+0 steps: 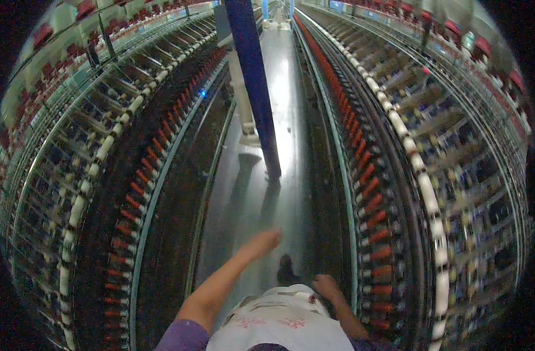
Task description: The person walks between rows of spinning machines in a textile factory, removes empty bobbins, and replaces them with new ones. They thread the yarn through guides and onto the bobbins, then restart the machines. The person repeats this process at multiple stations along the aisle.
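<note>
the left hand [267, 240] hangs above the aisle floor [293, 205], blurred; whether its fingers are clenched cannot be told. the right hand [324, 285] is just beside the white apron [279, 333], at the body's front; its finger state likewise cannot be told. orange bobbins [379, 253] line both sides; a blue beam [253, 70] is ahead.

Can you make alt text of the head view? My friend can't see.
A person's left hand and right hand hang over a shiny floor, holding nothing visible. Long machines with orange bobbins line both sides; a dark blue pole is ahead.
</note>
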### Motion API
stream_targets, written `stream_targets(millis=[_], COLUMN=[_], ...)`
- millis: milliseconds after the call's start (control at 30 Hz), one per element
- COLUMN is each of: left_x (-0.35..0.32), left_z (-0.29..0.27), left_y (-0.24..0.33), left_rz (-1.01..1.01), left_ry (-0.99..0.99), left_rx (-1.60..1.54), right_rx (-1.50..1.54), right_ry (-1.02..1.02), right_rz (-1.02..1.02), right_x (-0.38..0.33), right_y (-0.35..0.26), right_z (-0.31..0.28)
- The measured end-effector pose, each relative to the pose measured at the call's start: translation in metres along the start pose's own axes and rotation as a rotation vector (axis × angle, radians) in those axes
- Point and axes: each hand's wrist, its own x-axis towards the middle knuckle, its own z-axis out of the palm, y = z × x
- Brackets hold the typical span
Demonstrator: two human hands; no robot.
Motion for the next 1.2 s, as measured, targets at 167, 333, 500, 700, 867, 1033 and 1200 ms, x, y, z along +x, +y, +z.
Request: stream_targets(millis=[167, 333, 500, 700, 867, 1033, 1200], left_x=[-0.017, -0.137, -0.190, -0.063, 0.184, 0.322, 0.357], left_z=[-0.016, 0.022, 0.052, -0.006, -0.251, -0.525, -0.687], left_y=[-0.175, -0.267, -0.256, -0.371, -0.438, -0.350, -0.320], left_rz=[-0.373, -1.229, -1.659, -1.543, -0.692, -0.143, -0.156], left_ry=[-0.053, 0.637, 1.070, 1.273, 1.271, 1.079, 1.202], left_rx=[0.350, -0.388, -0.612, -0.634, -0.394, 0.054, 0.142], right_rx=[0.172, 0.292, 0.324, -0.008, 0.103, 0.094, -0.146], right_ry=[0.031, -0.179, -0.095, -0.027, 0.144, 0.098, 0.288], right_rz=[-0.172, -0.250, -0.628, -0.811, -0.957, -0.934, -0.951], right_x=[0.194, 0.364, 0.514, 0.680, 0.798, 0.919, 1.020], right_y=[-0.065, -0.159, -0.247, -0.371, -0.439, -0.445, -0.426], right_z=[-0.129, -0.235, -0.272, -0.354, -0.421, -0.440, -0.450])
